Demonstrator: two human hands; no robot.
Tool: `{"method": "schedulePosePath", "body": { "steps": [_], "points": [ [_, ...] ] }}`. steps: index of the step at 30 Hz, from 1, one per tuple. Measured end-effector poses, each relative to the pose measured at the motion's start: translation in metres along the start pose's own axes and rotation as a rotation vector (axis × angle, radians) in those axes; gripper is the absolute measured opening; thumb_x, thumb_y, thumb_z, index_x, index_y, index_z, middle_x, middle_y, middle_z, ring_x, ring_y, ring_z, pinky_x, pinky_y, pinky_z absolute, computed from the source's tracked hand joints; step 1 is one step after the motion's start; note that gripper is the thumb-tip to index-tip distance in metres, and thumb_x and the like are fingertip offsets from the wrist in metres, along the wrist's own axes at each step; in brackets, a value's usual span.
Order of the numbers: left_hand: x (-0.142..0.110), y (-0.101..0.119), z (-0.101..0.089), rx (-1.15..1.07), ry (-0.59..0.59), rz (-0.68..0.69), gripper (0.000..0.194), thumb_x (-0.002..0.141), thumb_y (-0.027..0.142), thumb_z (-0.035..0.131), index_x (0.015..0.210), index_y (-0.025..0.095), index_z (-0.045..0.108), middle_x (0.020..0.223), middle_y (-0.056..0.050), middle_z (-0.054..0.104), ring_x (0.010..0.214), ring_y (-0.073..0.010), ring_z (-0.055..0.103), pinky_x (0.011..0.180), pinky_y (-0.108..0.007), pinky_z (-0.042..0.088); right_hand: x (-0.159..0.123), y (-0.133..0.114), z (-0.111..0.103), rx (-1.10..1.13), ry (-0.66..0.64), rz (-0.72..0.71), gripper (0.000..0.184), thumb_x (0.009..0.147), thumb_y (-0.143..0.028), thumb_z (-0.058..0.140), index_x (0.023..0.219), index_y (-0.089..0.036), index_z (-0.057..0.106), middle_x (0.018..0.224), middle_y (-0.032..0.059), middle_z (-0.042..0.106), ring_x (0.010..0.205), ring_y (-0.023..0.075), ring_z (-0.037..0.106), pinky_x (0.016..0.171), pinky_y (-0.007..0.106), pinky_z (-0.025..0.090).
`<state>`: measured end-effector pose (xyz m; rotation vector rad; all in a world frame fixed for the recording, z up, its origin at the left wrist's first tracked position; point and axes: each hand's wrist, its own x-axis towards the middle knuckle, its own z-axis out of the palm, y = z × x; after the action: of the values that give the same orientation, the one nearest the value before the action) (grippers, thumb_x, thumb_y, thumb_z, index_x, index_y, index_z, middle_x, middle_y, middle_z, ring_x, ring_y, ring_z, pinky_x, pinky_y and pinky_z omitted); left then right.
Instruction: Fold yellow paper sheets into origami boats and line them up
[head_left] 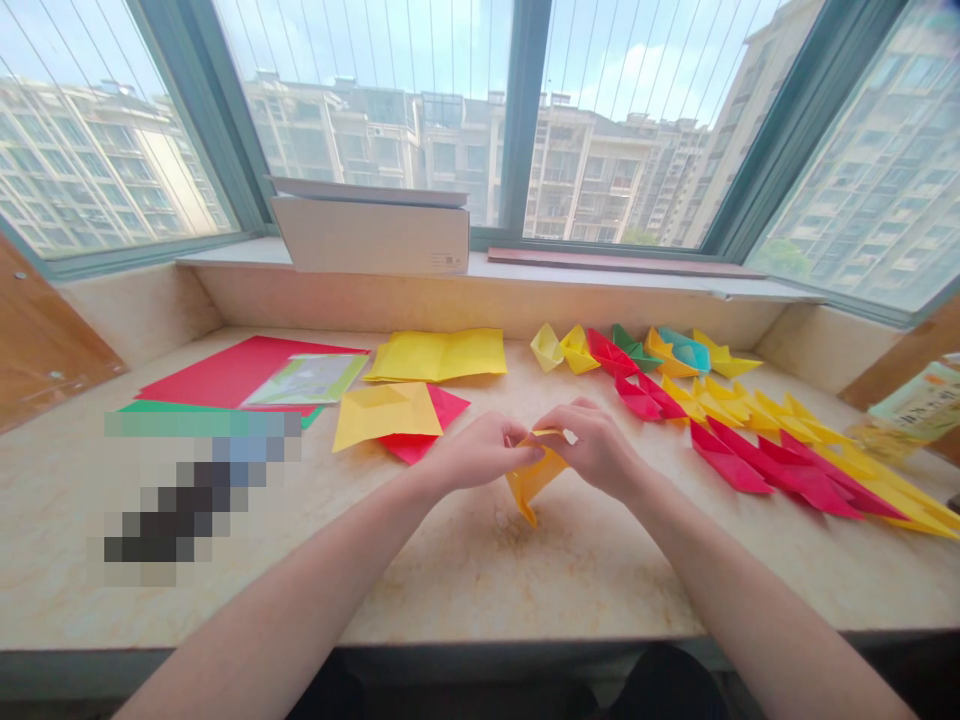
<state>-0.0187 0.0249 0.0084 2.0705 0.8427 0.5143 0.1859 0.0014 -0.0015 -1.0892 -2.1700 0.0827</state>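
Observation:
Over the middle of the marble counter [480, 570], both my hands pinch one folded orange-yellow paper piece [534, 482]. My left hand [480, 452] grips its left upper edge with fingers closed. My right hand [596, 445] holds the right upper edge, fingers curled round it. The paper's pointed lower end hangs toward the counter. Just left of my hands lie a folded yellow sheet [386, 412] on top of a red folded sheet [427, 430].
Several finished paper boats [637, 352] in yellow, red, green and blue sit at the back right, with rows of red and yellow folded pieces [780, 455] beside them. Flat yellow paper [442, 354], red sheets [225, 372], a white box [375, 232] on the sill, a pixelated patch at left.

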Motion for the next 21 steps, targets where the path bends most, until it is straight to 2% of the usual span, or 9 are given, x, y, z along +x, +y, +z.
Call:
{"method": "schedulePosePath", "body": {
  "steps": [4, 7, 13, 21],
  "points": [
    [0.0015, -0.0034, 0.0022, 0.007, 0.0, 0.009, 0.031, 0.083, 0.041, 0.056, 0.066, 0.015, 0.06, 0.059, 0.004, 0.04, 0.055, -0.01, 0.036, 0.051, -0.022, 0.027, 0.0004, -0.0006, 0.0033, 0.073, 0.031, 0.016, 0.01, 0.089, -0.023, 0.065, 0.084, -0.023, 0.073, 0.079, 0.0003, 0.075, 0.07, 0.0169, 0.066, 0.076, 0.032, 0.045],
    [0.0014, -0.0038, 0.0015, -0.017, 0.024, 0.001, 0.029, 0.081, 0.04, 0.058, 0.066, 0.015, 0.06, 0.058, 0.004, 0.042, 0.055, -0.0105, 0.038, 0.05, -0.022, 0.027, 0.0015, 0.0001, 0.0018, 0.135, 0.062, 0.106, 0.008, 0.085, -0.021, 0.068, 0.087, -0.023, 0.075, 0.083, 0.001, 0.077, 0.073, 0.0185, 0.069, 0.072, 0.031, 0.049],
    [0.0003, -0.0033, -0.0052, -0.086, 0.118, -0.059, 0.026, 0.076, 0.039, 0.063, 0.066, 0.015, 0.065, 0.058, 0.001, 0.053, 0.056, -0.0139, 0.049, 0.049, -0.023, 0.03, 0.0041, 0.003, -0.0004, 0.218, 0.094, 0.25, 0.019, 0.086, -0.023, 0.064, 0.102, -0.023, 0.075, 0.093, 0.0032, 0.078, 0.079, 0.0205, 0.071, 0.071, 0.032, 0.055],
    [0.0009, -0.0023, 0.0038, -0.116, 0.156, -0.015, 0.024, 0.078, 0.035, 0.062, 0.064, 0.016, 0.063, 0.057, 0.002, 0.053, 0.054, -0.0124, 0.048, 0.048, -0.023, 0.028, 0.003, 0.0031, 0.0082, 0.189, 0.171, 0.267, 0.011, 0.087, -0.024, 0.064, 0.09, -0.022, 0.074, 0.084, 0.0025, 0.077, 0.075, 0.0211, 0.071, 0.068, 0.032, 0.054]
  ]
}}
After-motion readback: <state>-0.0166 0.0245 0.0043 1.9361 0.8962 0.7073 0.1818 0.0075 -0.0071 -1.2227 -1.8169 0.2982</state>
